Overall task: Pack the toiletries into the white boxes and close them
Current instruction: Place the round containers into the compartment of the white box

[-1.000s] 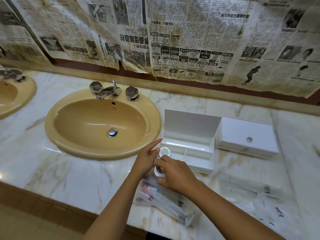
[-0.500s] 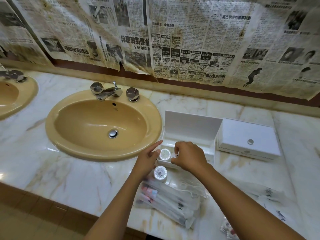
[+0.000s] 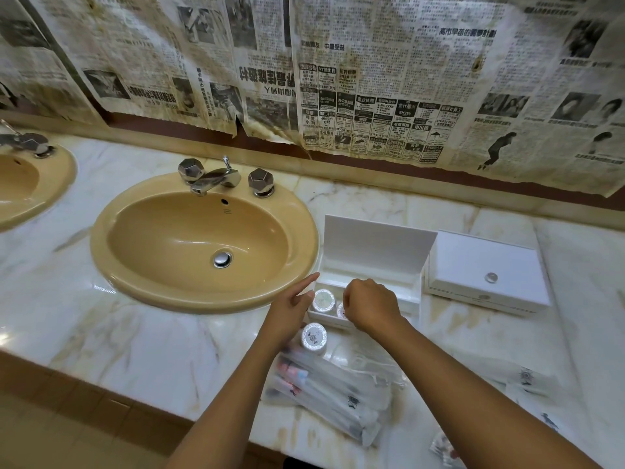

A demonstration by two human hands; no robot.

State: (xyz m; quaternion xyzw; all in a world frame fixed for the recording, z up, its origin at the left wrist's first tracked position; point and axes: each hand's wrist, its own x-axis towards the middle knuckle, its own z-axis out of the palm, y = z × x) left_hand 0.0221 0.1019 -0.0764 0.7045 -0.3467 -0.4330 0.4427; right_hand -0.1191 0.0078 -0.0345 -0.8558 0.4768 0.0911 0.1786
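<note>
An open white box (image 3: 372,265) stands on the marble counter with its lid upright; a closed white box (image 3: 487,269) sits to its right. One silver-capped small bottle (image 3: 323,300) stands in the open box's front-left compartment. A second bottle (image 3: 341,311) beside it is mostly hidden under my right hand (image 3: 370,308), whose curled fingers hold it. A third bottle (image 3: 314,336) stands on the counter just in front of the box. My left hand (image 3: 291,313) rests at the box's left corner with its index finger straight.
Clear plastic packets of toiletries (image 3: 324,390) lie piled near the counter's front edge, with more packets (image 3: 527,377) to the right. A beige sink (image 3: 203,242) with a chrome tap lies left of the boxes. Newspaper covers the wall behind.
My right hand picked a bottle off the counter and carried it into the open box, beside the first bottle. The left hand stayed at the box's corner.
</note>
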